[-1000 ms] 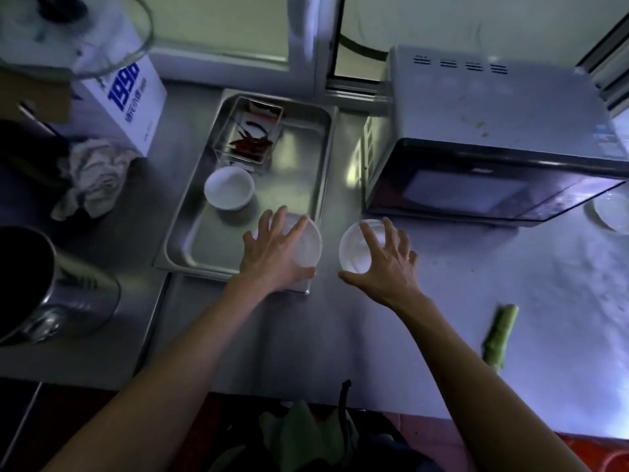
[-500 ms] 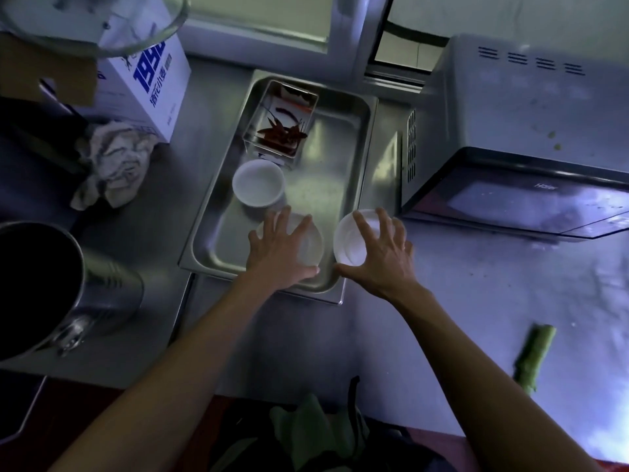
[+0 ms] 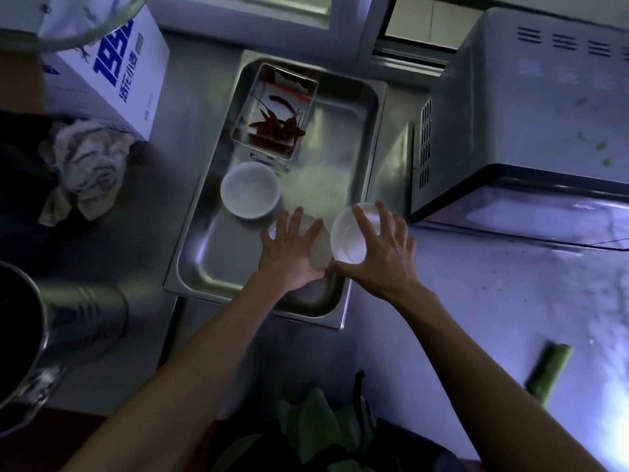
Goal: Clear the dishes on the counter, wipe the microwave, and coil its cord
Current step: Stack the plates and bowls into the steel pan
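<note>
A steel tray lies on the counter left of the microwave. Inside it stand a white bowl and a clear box of dried red chillies. My left hand lies spread, fingers straight, over a second white bowl in the tray's near right part. My right hand grips a third white bowl by its rim, over the tray's right edge. The microwave's cord is out of sight.
A crumpled cloth and a white carton with blue print sit at the left. A big steel pot stands at the near left. A green vegetable stalk lies on the counter at the right.
My right hand has carried its bowl leftward from the counter in front of the microwave to the tray's right edge. My left hand stays on the bowl in the tray.
</note>
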Motion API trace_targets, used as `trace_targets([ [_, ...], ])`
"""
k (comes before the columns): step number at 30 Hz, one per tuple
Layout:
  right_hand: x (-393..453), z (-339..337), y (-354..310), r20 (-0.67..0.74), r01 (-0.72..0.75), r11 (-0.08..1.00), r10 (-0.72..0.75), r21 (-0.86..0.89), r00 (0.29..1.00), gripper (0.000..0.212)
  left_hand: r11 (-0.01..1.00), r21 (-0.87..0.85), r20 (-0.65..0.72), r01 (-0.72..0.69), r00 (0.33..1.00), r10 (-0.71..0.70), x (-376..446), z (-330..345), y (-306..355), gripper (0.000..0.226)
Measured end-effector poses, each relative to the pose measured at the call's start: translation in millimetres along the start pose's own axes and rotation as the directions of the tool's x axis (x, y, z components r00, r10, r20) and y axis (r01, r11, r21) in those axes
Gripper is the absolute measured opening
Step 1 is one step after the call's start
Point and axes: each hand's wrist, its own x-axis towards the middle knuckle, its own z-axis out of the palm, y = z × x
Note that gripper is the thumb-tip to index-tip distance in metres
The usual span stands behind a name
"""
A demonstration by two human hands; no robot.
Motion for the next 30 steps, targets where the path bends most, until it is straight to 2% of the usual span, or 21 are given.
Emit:
trace_targets([
  [10, 3.3, 2.2, -1.0, -0.007, 0.01, 1.0, -0.01, 0.0, 1.0, 0.116, 1.0, 0.012, -0.001, -0.017, 1.0, 0.017, 0.0, 11.9, -3.9, 0.106],
  [16, 2.5, -3.1, -16.3, -0.028, 0.042, 0.999, -0.042, 0.008, 0.999, 0.113, 0.999, 0.038, -0.096, 0.018, 0.995, -0.014, -24.1, -2.6, -15.5, 0.089],
  [24, 10.2, 19.5, -63.2, 0.004, 0.147, 0.989, -0.147, -0.035, 0.989, 0.116, 0.983, -0.156, -0.246, 0.093, 0.961, -0.129, -77.8, -16.0, -60.1, 0.051],
  [30, 16.7, 55.2, -82.5, 0.106, 0.178, 0.982, -0.172, -0.055, 0.979, 0.115, 0.956, -0.268, -0.264, 0.12, 0.945, -0.192, -91.9, -17.9, -76.4, 0.047],
])
